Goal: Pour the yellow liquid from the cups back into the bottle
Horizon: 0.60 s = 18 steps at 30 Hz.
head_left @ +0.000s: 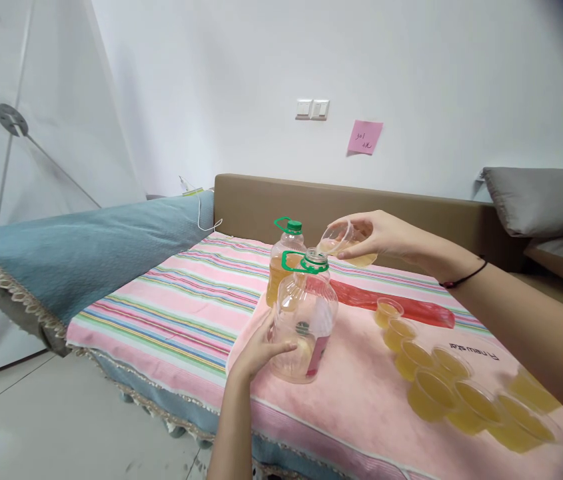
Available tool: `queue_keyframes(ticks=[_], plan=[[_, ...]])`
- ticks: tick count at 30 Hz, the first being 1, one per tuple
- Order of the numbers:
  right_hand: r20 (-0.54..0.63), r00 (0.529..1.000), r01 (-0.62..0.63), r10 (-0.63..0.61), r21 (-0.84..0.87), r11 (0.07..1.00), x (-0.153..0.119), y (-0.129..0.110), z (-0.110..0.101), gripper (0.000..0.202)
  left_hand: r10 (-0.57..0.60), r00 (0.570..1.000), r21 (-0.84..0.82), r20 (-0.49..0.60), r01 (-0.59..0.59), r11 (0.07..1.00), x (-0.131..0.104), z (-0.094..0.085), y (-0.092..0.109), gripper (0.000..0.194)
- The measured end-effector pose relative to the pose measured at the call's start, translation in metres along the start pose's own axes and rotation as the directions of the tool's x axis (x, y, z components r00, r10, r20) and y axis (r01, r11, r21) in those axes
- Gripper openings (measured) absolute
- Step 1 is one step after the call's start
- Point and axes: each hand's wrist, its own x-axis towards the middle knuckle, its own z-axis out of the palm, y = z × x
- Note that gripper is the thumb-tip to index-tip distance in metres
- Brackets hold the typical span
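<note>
My right hand (374, 237) grips a clear plastic cup (338, 235) holding pale yellow liquid. The cup is tilted left, with its rim at the open mouth of a large clear plastic jug (306, 313). Around the side of this jug, near its base, my left hand (264, 345) is wrapped. A green handle ring circles the jug's neck, and little liquid shows inside it. Behind it stands a second jug (277, 270) with a green cap, partly filled with amber liquid. Several cups of yellow liquid (431, 393) stand at the right on a pink towel (356, 373).
A red plastic strip (401, 305) lies behind the cups. Striped cloth (176, 287) covers the sofa seat, with a brown backrest (386, 207) behind it. Grey cushions (546, 200) are at the right, and a blue-covered armrest (86, 240) is at the left.
</note>
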Motion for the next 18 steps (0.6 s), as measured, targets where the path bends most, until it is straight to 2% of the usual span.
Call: queue_keyframes(ticks=[18], plan=[[0.030,0.999,0.038,-0.032,-0.193,0.980,0.0074,-0.0022,-0.0064,0.056,-0.004,1.000,-0.027,0.001,0.004,1.000,-0.0017,0.0018,0.0051,0.094]])
